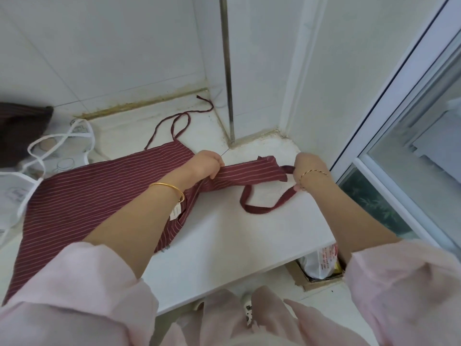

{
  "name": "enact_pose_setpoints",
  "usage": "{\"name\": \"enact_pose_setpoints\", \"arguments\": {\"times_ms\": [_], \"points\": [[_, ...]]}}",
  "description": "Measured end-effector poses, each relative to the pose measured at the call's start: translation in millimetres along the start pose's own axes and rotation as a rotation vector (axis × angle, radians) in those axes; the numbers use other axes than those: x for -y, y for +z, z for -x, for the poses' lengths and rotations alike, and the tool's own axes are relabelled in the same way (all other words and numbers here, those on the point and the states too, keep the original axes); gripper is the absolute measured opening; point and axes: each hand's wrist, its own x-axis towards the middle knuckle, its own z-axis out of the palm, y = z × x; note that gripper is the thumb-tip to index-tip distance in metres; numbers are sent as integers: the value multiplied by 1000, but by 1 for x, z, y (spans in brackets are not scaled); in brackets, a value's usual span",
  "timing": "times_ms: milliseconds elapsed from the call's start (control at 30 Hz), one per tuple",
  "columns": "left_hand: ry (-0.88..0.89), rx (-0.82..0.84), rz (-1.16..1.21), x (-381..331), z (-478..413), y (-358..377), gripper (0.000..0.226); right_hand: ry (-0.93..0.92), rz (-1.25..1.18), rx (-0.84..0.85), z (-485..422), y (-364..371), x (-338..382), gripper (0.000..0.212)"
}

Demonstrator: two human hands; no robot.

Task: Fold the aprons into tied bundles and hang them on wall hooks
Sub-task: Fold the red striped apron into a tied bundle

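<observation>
white tiled walls close in behind a white bench. a metal pipe runs up the wall near the bench's far right corner, and a glass sliding pane stands past its right edge.

a maroon striped apron lies across the bench. its wide skirt is spread flat from the near left corner toward the middle, and its bib is gathered into a narrow strip that reaches toward the right edge. the left hand grips this strip near the middle of the bench, fingers curled round the bunched cloth. the right hand is close to the right edge, just beyond the end of the strip, and pinches the neck strap between curled fingers. from that hand the neck strap droops in a loose loop onto the bare bench toward the near edge. one waist tie trails off the apron's far side and snakes to the far edge by the pipe. a small label shows on the apron under the left forearm.

a gold bangle sits on the left wrist and a thin bracelet on the right one. both arms come out of pink sleeves.

at the left edge lies a white apron with looped white straps, touching the maroon skirt. a dark brown cloth is heaped at the far left corner. below the near right corner, a cardboard box on the floor holds a plastic bag.
</observation>
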Motion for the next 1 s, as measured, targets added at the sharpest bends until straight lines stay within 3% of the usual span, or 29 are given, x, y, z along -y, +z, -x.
{"name": "enact_pose_setpoints", "arguments": {"times_ms": [133,233,300,400,533,567,633,700,800,1000], "points": [[-47,341,4,10,11,2,33,-274,-330,-434,-11,-12,20,27],[-51,645,-3,12,13,12,27,-565,-472,-492,-10,-23,41,30],[-10,645,9,10,8,20,22,-626,-456,-444,-13,-23,46,43],[54,388,10,8,-3,25,14,-464,-415,-382,-19,-10,34,56],[96,177,-68,17,-21,26,14,-111,-391,-280,-24,23,3,24],[96,163,-104,19,-24,28,16,-81,-414,-237,-23,30,-1,19],[118,157,-172,24,-31,35,16,-59,-472,-191,-19,41,-8,40],[169,154,-210,24,-38,44,15,-2,-531,-248,-13,49,-11,45],[211,186,-207,16,-46,58,16,83,-569,-310,-9,57,-21,16],[260,339,-384,-3,-56,92,72,143,-471,-74,-11,52,-24,12]]}}
